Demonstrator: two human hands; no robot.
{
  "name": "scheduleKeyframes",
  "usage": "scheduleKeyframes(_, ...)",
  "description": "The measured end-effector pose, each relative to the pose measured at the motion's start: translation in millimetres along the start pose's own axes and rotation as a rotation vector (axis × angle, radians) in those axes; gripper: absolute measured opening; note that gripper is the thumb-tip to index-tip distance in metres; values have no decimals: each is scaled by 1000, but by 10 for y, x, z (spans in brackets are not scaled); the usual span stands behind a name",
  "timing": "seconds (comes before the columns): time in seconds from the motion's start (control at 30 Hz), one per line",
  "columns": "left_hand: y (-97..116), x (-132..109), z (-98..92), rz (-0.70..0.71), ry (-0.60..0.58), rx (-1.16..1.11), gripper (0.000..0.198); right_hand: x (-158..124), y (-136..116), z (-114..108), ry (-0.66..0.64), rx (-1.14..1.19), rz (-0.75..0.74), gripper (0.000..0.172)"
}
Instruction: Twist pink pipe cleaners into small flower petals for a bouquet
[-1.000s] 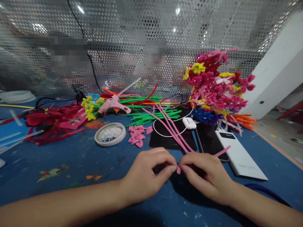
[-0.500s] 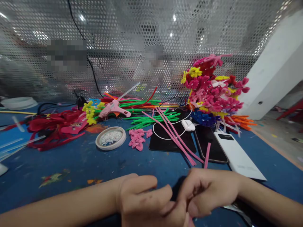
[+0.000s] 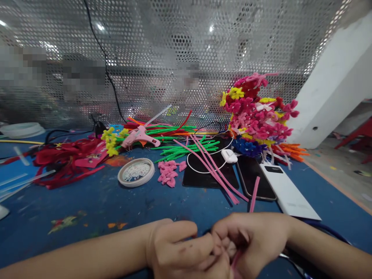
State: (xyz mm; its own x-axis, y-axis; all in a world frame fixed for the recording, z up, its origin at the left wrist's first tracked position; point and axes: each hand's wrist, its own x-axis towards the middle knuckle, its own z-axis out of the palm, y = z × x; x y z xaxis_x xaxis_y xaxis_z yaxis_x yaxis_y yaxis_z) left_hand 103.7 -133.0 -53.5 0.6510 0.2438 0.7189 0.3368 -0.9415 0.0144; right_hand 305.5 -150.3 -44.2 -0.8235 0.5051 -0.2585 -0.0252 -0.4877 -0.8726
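Note:
My left hand and my right hand meet at the bottom middle, fingers curled and fingertips touching. Between them a pink pipe cleaner is pinched; one end sticks up behind my right hand, and a bit of pink shows beneath the right fingers. The fingers cover most of the held part. Just beyond lie small twisted pink pieces in a pile and loose pink pipe cleaners. A round white lid with pearl-like beads rests left of the pile.
A pink glue gun lies by green pipe cleaners. A bunch of fuzzy flowers stands at the right, near a dark phone, a white power bank and an earphone case. Red ribbon lies left; perforated metal stands behind.
My right hand has shifted slightly left, its fingers closer to the left fingertips. More pink shows under its fingers. The view has moved a little.

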Motion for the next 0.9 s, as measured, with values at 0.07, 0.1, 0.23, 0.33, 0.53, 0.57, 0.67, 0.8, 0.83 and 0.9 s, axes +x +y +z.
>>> scheduleKeyframes(0.07,-89,89,-4,61,116,30,12,-7,-14,-11,65,26,-26,37)
scheduleKeyframes(0.1,-154,152,-8,293,130,-7,14,-8,-30,-14,91,36,-46,35)
scheduleKeyframes(0.23,-383,368,-41,587,165,35,20,8,-98,-26,173,78,-118,24)
scheduleKeyframes(0.33,-424,412,-51,532,131,38,17,15,-130,-35,241,91,-151,25)
scheduleKeyframes(0.53,-412,459,-37,413,78,-62,15,-5,-209,-30,405,14,-210,25)
scheduleKeyframes(0.57,-418,468,-36,404,67,-60,13,-8,-222,-27,413,11,-216,24)
scheduleKeyframes(0.67,-440,478,-38,398,46,-45,8,-23,-254,-16,429,6,-234,21)
scheduleKeyframes(0.8,-446,468,-39,376,62,-49,9,-46,-269,3,479,-20,-261,20)
scheduleKeyframes(0.83,-443,466,-39,362,69,-51,9,-49,-268,6,494,-28,-266,21)
scheduleKeyframes(0.9,-436,465,-38,310,62,-49,8,-45,-263,10,533,-54,-279,22)
